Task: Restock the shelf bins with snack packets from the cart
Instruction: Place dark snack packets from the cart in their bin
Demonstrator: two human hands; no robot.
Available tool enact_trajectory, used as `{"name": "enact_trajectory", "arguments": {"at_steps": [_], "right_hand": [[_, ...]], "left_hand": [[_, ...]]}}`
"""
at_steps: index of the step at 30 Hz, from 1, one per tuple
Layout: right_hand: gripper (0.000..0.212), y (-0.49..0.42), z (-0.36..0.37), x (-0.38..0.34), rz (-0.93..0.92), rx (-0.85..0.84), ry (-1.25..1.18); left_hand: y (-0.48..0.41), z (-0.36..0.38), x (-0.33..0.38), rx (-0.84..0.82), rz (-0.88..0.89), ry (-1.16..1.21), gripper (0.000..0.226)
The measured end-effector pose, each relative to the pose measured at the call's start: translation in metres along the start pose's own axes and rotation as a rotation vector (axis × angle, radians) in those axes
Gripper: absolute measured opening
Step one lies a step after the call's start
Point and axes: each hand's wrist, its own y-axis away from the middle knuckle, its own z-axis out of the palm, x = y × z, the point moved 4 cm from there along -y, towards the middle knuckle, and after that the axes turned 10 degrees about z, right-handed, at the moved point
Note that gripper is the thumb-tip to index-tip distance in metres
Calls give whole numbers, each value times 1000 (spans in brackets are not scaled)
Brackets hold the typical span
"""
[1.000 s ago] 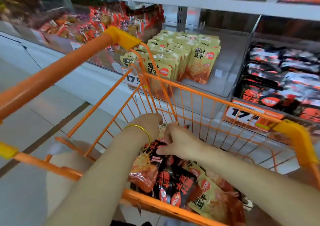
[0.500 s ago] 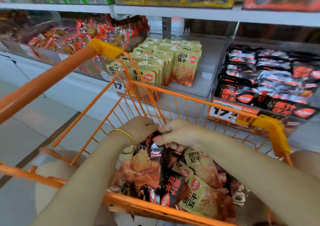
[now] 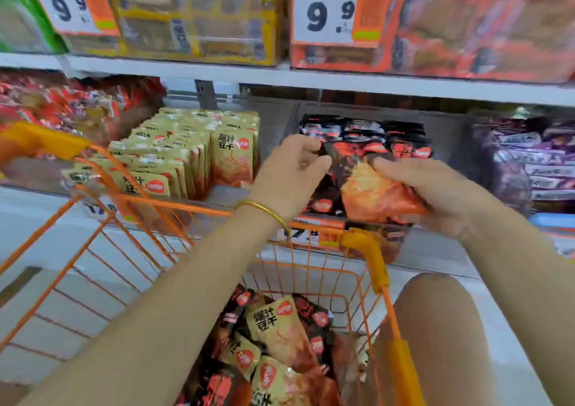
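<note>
Snack packets in yellow (image 3: pixel 186 156) stand in tidy upright rows in a clear bin at centre left of the frame, behind the rim of your orange cart (image 3: pixel 174 204). Lower centre, a mixed heap of packets (image 3: pixel 280 337), yellow and black, lies in the cart's basket and is not yet shelved.

Just right of the yellow rows, your left hand (image 3: pixel 291 172), a thin gold bangle (image 3: pixel 264 209) at the wrist, has its fingers curled at the upper left corner of a black-and-red packet (image 3: pixel 370 188) and appears to pinch it, though blur softens the contact. The packet hangs in front of the bin of black packets (image 3: pixel 364 133), right of centre, above the cart's far rim. Whether it touches the stock behind cannot be told.

Your right hand (image 3: pixel 435 192) grips the packet's lower right side, fingers laid across its face.

Judging by its glossy film and small size, the packet should be light, soft and a little slippery, with contents that may crush. Hold it by the flat sealed edges or corners, not by squeezing the filled middle, and stand it upright with the matching black ones.

Purple packets (image 3: pixel 529 166) fill the bin at the right edge.
</note>
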Motion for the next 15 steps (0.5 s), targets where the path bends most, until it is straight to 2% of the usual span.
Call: {"name": "enact_trajectory", "arguments": {"at_steps": [2, 4, 6, 8, 10, 11, 13, 15], "right_hand": [[18, -16, -44, 1, 51, 179, -157], [10, -33, -73, 3, 82, 289, -261], [15, -50, -91, 4, 87, 357, -341], [20, -65, -105, 1, 51, 502, -329], [10, -79, -125, 0, -41, 770, -93], [15, -85, -130, 1, -52, 881, 83], [30, -99, -133, 12, -35, 924, 365], [28, -112, -129, 28, -23, 862, 532]], "left_hand": [[-7, 17, 0, -48, 120, -265, 25], [-9, 28, -6, -103, 238, -473, 31], [-8, 37, -16, -149, 267, -582, 49], [-6, 47, -23, -188, 279, -659, 56], [-2, 53, -26, -236, 245, -738, 49], [0, 56, -29, -256, 228, -775, 47], [2, 58, -32, -270, 226, -827, 50], [5, 60, -34, -272, 243, -849, 60]]}}
